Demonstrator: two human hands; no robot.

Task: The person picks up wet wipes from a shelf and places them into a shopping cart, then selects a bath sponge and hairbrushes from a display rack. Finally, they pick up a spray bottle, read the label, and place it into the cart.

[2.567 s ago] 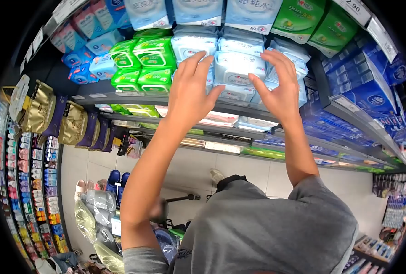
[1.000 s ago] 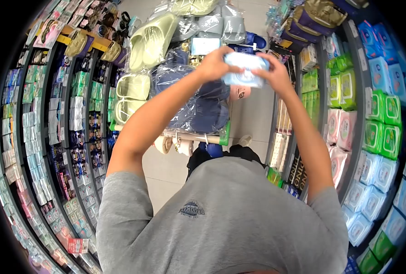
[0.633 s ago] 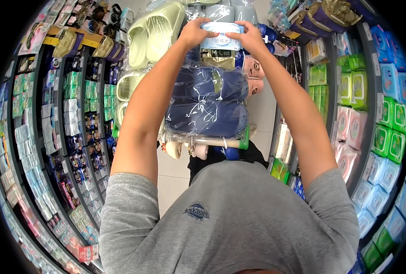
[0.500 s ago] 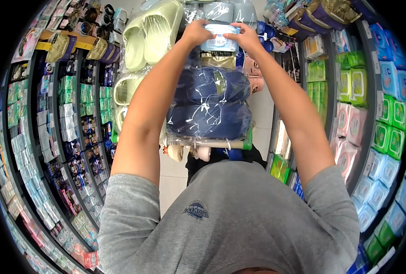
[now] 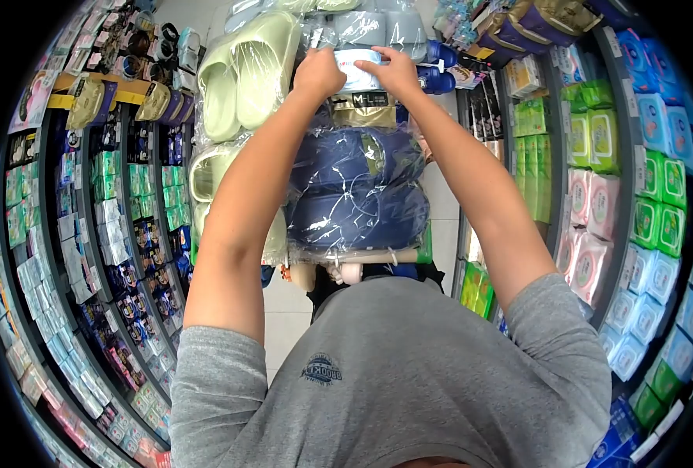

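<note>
Both hands hold a pale blue pack of wet wipes [image 5: 359,72] out in front of me, over a cart [image 5: 409,254] piled with plastic-wrapped slippers. My left hand [image 5: 317,72] grips the pack's left end and my right hand [image 5: 397,72] grips its right end. The pack sits just above a gold and black size label and the navy slippers [image 5: 358,191] on the cart. Light green slippers [image 5: 245,74] lie to the left of my left hand.
Shelves of small packaged goods [image 5: 97,234] line the left side of the aisle. On the right stand shelves with green, pink and blue wipe packs [image 5: 643,210]. Grey wrapped slippers [image 5: 377,27] lie beyond the pack. A strip of tiled floor [image 5: 288,312] shows below the cart.
I have turned from the wipes shelf to the cart with a wipes pack in both hands. Over the last second the pack has moved farther out and upward in view over the slippers.
</note>
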